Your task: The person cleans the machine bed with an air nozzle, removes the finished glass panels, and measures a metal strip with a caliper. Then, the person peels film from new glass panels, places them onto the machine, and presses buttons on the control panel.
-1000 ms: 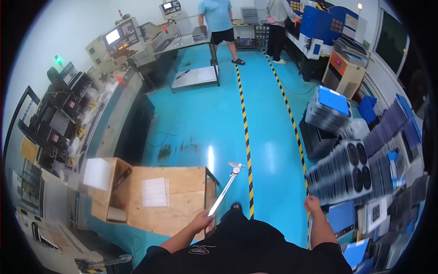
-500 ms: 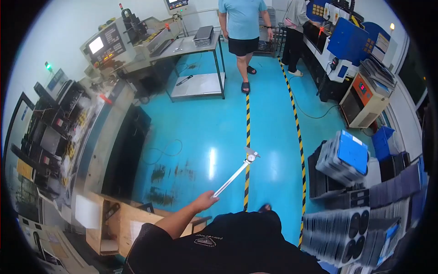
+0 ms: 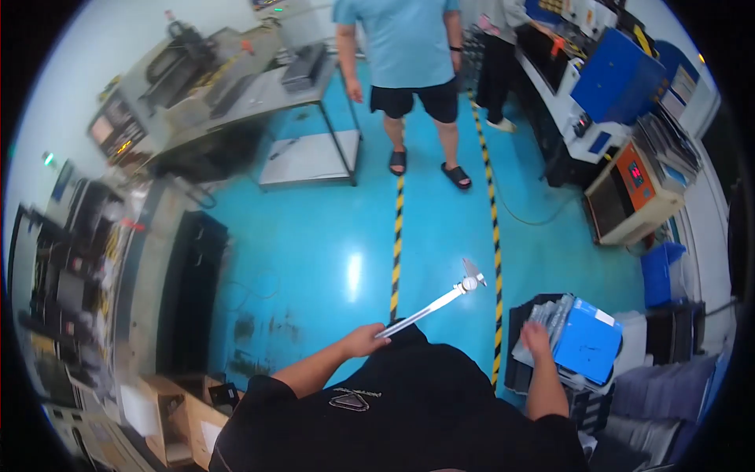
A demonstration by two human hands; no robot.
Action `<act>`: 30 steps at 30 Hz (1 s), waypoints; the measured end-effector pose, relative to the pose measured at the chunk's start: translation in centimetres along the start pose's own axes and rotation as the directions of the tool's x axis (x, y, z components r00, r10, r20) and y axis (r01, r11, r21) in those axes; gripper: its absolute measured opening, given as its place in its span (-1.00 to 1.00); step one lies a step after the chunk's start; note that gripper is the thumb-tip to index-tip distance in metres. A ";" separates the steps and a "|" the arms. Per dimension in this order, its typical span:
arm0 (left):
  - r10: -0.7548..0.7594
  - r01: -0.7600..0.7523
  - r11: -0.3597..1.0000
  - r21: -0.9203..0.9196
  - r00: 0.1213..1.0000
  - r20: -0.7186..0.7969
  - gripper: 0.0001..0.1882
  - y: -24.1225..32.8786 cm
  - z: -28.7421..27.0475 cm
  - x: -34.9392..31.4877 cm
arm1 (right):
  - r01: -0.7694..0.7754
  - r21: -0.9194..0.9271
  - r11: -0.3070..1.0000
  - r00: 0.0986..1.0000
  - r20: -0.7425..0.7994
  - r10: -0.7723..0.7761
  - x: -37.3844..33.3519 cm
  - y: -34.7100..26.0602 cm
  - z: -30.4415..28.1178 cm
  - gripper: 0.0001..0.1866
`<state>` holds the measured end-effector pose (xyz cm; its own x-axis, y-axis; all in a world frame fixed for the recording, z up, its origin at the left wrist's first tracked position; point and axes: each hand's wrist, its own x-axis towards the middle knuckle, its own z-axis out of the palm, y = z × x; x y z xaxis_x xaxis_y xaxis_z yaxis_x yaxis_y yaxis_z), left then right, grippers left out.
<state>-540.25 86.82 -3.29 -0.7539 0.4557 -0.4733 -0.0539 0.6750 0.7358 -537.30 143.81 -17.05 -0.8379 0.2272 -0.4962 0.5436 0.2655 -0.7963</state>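
Left hand (image 3: 363,341) grips a caliper (image 3: 434,304), right hand (image 3: 536,338) seemingly beside a stack (image 3: 588,340).

The person (image 3: 464,377) is wearing a black shirt (image 3: 440,429), its short sleeves (image 3: 271,388) leaving the forearms (image 3: 318,366), left hand (image 3: 363,341) and right hand (image 3: 535,338) bare. A pale-outlined triangular badge (image 3: 349,403) is marking the shirt, small light lettering (image 3: 363,392) running above it.
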 end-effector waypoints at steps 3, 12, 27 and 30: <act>0.039 -0.039 0.998 0.053 0.999 -0.006 -0.65 2.7 -3.7 8.6 | 0.052 0.263 0.963 0.997 -0.062 -0.037 8.0 -10.8 0.2 -0.80; 0.128 -0.157 0.971 0.182 0.978 0.164 -0.67 9.0 -17.7 36.4 | -0.173 -0.108 0.979 0.852 0.482 0.204 22.1 -1.3 0.8 -0.82; 0.069 -0.070 0.998 0.008 0.996 0.064 -0.64 21.4 -25.2 69.8 | -0.328 -0.215 0.920 0.828 0.404 0.390 56.2 -16.9 -18.3 -0.73; -0.049 0.053 0.998 -0.046 0.995 0.084 -0.66 22.8 -27.1 74.5 | -0.438 -0.094 0.894 0.814 0.380 0.439 69.2 -26.0 -21.1 -0.68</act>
<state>-615.39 120.51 -8.67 -0.6924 0.4697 -0.5477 -0.1235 0.6707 0.7313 -608.44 172.41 -23.36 -0.4626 -0.0551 -0.8849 0.8574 0.2262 -0.4623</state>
